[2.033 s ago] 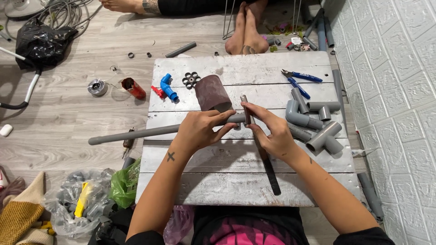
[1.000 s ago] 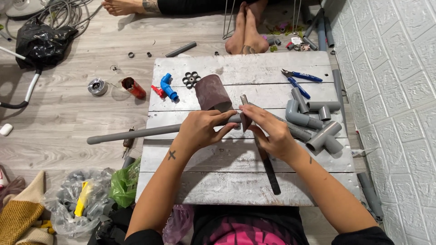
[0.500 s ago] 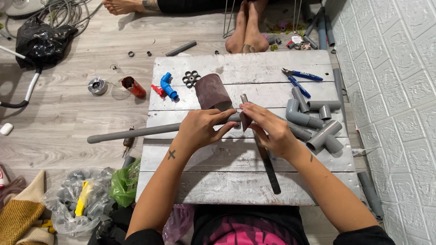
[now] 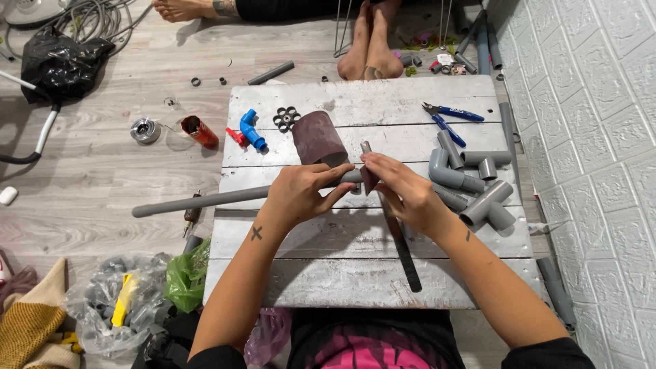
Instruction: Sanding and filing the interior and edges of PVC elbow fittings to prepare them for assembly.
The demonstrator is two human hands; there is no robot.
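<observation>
Across the middle of the white tabletop (image 4: pixel 355 273) lies a long grey pipe (image 4: pixel 205 199), its right end clasped in the left hand (image 4: pixel 301 195); touching there, the right hand (image 4: pixel 403 195) pinches a narrow flat file (image 4: pixel 400 239).

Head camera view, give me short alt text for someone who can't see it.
A person's left hand grips a long grey pipe across a white plank table, while the right hand holds a small piece at its end.
</observation>
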